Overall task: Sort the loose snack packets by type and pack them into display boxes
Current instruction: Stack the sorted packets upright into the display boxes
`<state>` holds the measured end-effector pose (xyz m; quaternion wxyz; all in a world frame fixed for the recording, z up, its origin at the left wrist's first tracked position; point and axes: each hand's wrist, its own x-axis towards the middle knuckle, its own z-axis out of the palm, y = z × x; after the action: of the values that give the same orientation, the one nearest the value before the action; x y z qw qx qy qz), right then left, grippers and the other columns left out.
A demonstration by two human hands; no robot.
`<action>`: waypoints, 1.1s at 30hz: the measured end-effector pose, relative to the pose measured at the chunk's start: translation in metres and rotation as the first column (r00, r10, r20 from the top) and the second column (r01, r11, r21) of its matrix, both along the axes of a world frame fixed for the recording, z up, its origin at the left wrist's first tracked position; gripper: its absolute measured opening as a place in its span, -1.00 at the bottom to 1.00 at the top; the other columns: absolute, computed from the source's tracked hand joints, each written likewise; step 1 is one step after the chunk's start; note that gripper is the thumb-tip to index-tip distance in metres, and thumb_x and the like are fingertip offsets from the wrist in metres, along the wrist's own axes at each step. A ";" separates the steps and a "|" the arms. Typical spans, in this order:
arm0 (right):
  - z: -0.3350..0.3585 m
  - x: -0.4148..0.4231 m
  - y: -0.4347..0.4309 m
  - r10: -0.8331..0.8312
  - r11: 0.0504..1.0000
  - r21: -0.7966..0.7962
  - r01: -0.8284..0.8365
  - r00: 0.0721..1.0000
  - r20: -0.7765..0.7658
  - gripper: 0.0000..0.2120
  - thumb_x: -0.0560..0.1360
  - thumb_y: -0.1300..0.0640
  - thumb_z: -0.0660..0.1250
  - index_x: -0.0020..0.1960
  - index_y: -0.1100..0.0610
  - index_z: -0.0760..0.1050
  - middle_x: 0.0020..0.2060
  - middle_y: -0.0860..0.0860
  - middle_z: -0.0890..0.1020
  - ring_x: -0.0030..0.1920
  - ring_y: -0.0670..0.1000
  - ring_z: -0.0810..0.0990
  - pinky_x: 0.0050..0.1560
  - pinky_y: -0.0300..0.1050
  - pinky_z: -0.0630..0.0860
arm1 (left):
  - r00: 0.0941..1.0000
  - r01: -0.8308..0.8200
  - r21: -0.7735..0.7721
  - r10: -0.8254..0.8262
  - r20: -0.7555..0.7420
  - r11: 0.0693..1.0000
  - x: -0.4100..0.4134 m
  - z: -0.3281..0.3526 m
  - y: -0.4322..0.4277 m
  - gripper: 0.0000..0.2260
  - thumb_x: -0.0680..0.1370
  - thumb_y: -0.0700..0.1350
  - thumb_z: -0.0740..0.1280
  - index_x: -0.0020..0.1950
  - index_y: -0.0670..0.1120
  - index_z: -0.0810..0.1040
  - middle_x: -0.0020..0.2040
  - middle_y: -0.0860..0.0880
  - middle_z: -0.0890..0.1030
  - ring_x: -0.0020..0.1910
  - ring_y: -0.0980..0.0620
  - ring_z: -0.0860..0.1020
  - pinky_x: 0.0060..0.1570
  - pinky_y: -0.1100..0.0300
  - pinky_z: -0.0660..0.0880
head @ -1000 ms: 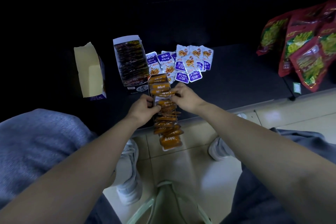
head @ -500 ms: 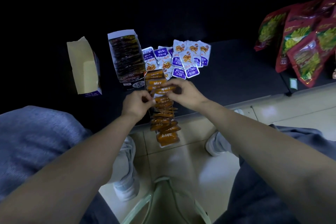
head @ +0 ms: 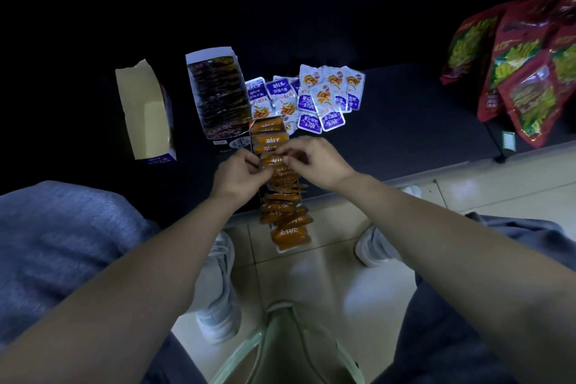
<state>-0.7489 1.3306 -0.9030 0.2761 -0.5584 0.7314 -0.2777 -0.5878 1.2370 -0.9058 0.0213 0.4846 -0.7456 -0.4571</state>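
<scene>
A long display box of orange packets lies in the middle, its near end past the edge of the dark mat. My left hand and my right hand meet over its middle, each pinching the orange packets from its own side. Behind the box lies a pile of loose white-and-purple packets. To the left stands a box of dark packets, filled. Further left an open purple box shows a bare cardboard inside.
Large red snack bags hang or lean at the right. The dark mat ends at a pale tiled floor. My knees, white shoes and a green stool frame fill the foreground.
Both hands stay on the orange packets and have shifted a little further up the row. The view has drifted slightly.
</scene>
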 end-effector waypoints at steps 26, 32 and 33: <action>-0.026 0.021 0.046 -0.555 0.719 0.692 -0.072 0.540 0.633 0.05 0.30 -0.43 0.30 0.55 -0.11 -0.19 0.52 0.09 0.18 0.47 0.24 0.24 0.31 0.33 0.34 | 0.946 -0.313 0.698 0.144 0.292 0.644 0.004 0.005 0.015 -0.23 0.50 0.45 -0.06 0.52 -0.06 0.22 0.44 -0.28 0.33 0.39 -0.30 0.33 0.34 -0.26 0.25; -0.028 0.030 0.034 -0.658 0.667 0.734 -0.123 0.365 0.659 0.00 0.21 -0.42 0.44 0.46 0.02 0.19 0.25 0.12 0.52 0.21 0.18 0.55 0.15 0.24 0.51 | 0.947 -0.322 0.824 0.171 0.273 0.467 0.001 0.000 0.016 -0.23 0.50 0.44 -0.05 0.48 -0.09 0.29 0.37 -0.26 0.43 0.31 -0.26 0.44 0.34 -0.33 0.24; -0.025 0.030 0.033 -0.670 0.680 0.728 -0.089 0.329 0.666 -0.14 0.29 -0.38 0.40 0.42 0.05 0.26 0.20 0.14 0.54 0.18 0.17 0.56 0.10 0.18 0.54 | 0.946 -0.323 0.828 0.193 0.262 0.458 0.000 -0.002 0.015 -0.26 0.51 0.42 -0.02 0.45 -0.10 0.33 0.33 -0.27 0.48 0.24 -0.25 0.50 0.26 -0.29 0.35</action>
<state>-0.7194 1.3635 -0.9279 0.7414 -0.0202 0.5955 -0.3085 -0.5875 1.2520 -0.9073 -0.2027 0.5658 -0.3352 -0.7255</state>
